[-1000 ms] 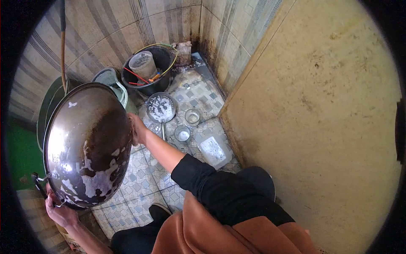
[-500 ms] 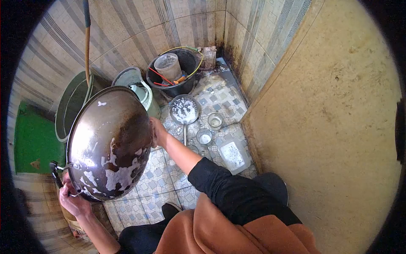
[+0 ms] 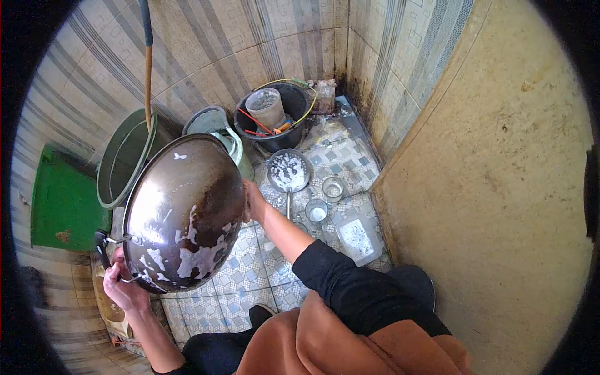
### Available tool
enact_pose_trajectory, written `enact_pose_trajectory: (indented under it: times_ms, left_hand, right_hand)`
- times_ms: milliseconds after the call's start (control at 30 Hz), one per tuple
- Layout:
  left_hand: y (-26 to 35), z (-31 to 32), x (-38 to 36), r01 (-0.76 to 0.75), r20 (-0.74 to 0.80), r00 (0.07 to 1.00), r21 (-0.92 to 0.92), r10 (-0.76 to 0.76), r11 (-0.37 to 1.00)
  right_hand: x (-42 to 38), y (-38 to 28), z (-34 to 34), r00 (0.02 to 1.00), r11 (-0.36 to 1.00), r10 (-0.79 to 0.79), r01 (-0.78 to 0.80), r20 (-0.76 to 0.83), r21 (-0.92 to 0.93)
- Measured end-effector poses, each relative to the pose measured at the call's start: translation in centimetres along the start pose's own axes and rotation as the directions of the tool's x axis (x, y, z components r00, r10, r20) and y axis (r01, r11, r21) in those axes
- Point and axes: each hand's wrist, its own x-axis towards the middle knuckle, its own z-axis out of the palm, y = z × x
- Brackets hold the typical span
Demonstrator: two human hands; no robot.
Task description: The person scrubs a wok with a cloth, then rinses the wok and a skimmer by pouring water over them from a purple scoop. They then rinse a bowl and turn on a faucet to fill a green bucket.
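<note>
Here the wok (image 3: 182, 212) is tipped on edge above the tiled floor (image 3: 231, 294), its soapy underside facing up for reach; the left hand (image 3: 124, 289) grips the wire handle to steady it; the right hand (image 3: 254, 200) presses the far rim, its fingers hidden behind it.

wok (image 3: 184, 212): shifted right and a little lower in view, suds still streaked
left hand (image 3: 125, 290): moved rightward with the wok's handle
right hand (image 3: 255, 201): carried right along the rim

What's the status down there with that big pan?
Left hand grips wok handle. Right hand on far rim. Wok upturned, soapy. Saucepan, glasses beyond.
</note>
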Motion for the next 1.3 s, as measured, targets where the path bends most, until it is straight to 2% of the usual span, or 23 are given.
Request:
enact_pose_trajectory:
  times_ms: [133, 233, 300, 333, 367, 433, 467, 500, 533, 600, 667, 700, 733, 800, 867, 933, 967, 1033, 1100, 1133, 1200, 1233, 1300]
  left_hand:
    - [-0.3, -1.6, 0.1, -0.056, -0.047, 0.997, 0.036, 0.058, 0.998]
    - [0.0, 0.8, -0.5, -0.029, -0.198, 0.98, 0.012, 0.031, 0.999]
    - [-1.2, -2.1, 0.3, -0.047, -0.173, 0.983, 0.055, 0.056, 0.997]
    - [-1.2, -2.9, 0.5, -0.046, -0.171, 0.984, 0.054, 0.055, 0.997]
    - [-1.2, -1.3, 0.3, -0.041, -0.134, 0.989, 0.116, 0.057, 0.992]
    - [-1.7, 0.7, 0.0, -0.035, -0.09, 0.994, 0.224, 0.056, 0.974]
    - [-2.4, 0.6, -0.1, -0.032, -0.08, 0.995, 0.271, 0.055, 0.962]
    - [-2.9, 1.1, 0.0, 0.024, -0.068, 0.998, 0.261, -0.006, 0.965]
    - [-3.1, 1.9, -0.1, 0.034, -0.043, 0.999, 0.297, -0.022, 0.954]
    - [-3.9, 3.3, -0.3, 0.099, -0.037, 0.995, 0.299, -0.092, 0.949]
    - [-5.6, 2.4, 0.4, 0.164, -0.051, 0.986, 0.323, -0.156, 0.932]
    - [-5.7, 2.2, 0.5, 0.162, -0.067, 0.986, 0.263, -0.15, 0.951]
    - [-5.7, 2.2, 0.3, 0.156, -0.071, 0.987, 0.267, -0.142, 0.951]
    - [-5.5, 2.2, 0.3, 0.183, -0.108, 0.98, 0.18, -0.165, 0.966]
    - [-5.1, 2.2, -0.1, 0.154, -0.128, 0.983, 0.214, -0.129, 0.965]
    - [-4.8, 1.6, 0.1, 0.126, -0.04, 0.992, 0.249, -0.12, 0.96]
    - [-4.6, 1.9, 0.0, 0.14, -0.068, 0.99, 0.246, -0.127, 0.959]
    - [-5.0, 2.6, 0.4, 0.175, -0.072, 0.984, 0.206, -0.163, 0.963]
    - [-5.5, 3.5, 0.4, 0.196, -0.053, 0.981, 0.23, -0.189, 0.953]
    - [-5.9, 4.0, 0.3, 0.183, -0.08, 0.983, 0.257, -0.168, 0.949]
    - [-6.3, 3.5, 0.6, 0.197, 0.033, 0.976, 0.295, -0.215, 0.935]
    - [-6.4, 3.6, 0.5, 0.197, 0.037, 0.975, 0.299, -0.218, 0.934]
    - [-6.7, 4.5, 0.0, 0.178, 0.06, 0.976, 0.333, -0.209, 0.926]
  right_hand:
    - [0.1, -0.1, 0.6, 1.0, 1.0, -0.015, 0.014, -0.026, -0.023]
    - [2.4, 0.7, -1.5, 1.0, 0.997, -0.016, 0.015, 0.01, 0.075]
    - [3.9, 0.3, -2.3, 0.966, 0.987, -0.156, 0.162, -0.207, 0.012]
    - [5.4, -0.1, -3.5, 0.879, 0.953, -0.303, 0.278, -0.368, -0.12]
    - [3.6, -1.7, -1.1, 0.763, 0.807, -0.578, 0.483, -0.29, -0.339]
    - [0.5, -4.1, 3.2, 0.728, 0.741, -0.664, 0.612, -0.169, -0.277]
    - [0.9, -4.8, 3.1, 0.714, 0.688, -0.695, 0.628, -0.081, -0.363]
    - [-0.7, -5.4, 5.1, 0.657, 0.479, -0.754, 0.557, 0.008, -0.678]
    - [-2.9, -5.8, 8.2, 0.612, 0.186, -0.781, 0.419, 0.125, -0.889]
    - [-4.0, -3.8, 12.1, 0.265, -0.289, -0.736, 0.71, 0.623, -0.643]
    - [-6.9, -1.5, 16.2, 0.367, -0.411, -0.527, 0.679, 0.767, -0.608]
    - [-7.1, -0.3, 16.4, 0.496, -0.443, -0.56, 0.497, 0.663, -0.746]
    - [-6.4, -0.4, 15.6, 0.494, -0.44, -0.558, 0.505, 0.667, -0.743]
    - [-3.4, -1.8, 12.5, 0.483, -0.114, -0.752, 0.574, 0.448, -0.811]
    - [-1.6, -4.5, 9.5, 0.693, 0.219, -0.708, 0.395, 0.134, -0.892]
    - [-1.2, -4.5, 7.7, 0.697, 0.257, -0.713, 0.361, 0.077, -0.896]
    - [-3.2, -4.0, 9.9, 0.683, 0.133, -0.724, 0.272, 0.094, -0.953]
    - [-4.6, -1.4, 12.9, 0.523, -0.216, -0.758, 0.363, 0.39, -0.906]
    - [-6.0, 0.7, 15.7, 0.493, -0.316, -0.675, 0.48, 0.55, -0.818]
    - [-6.4, 1.4, 16.3, 0.485, -0.321, -0.679, 0.479, 0.551, -0.817]
    - [-6.5, 1.9, 16.5, 0.349, -0.395, -0.739, 0.468, 0.576, -0.79]
    - [-6.7, 1.9, 16.4, 0.346, -0.394, -0.743, 0.466, 0.573, -0.792]
    - [-6.9, 1.8, 16.0, 0.22, -0.547, -0.654, 0.524, 0.724, -0.653]
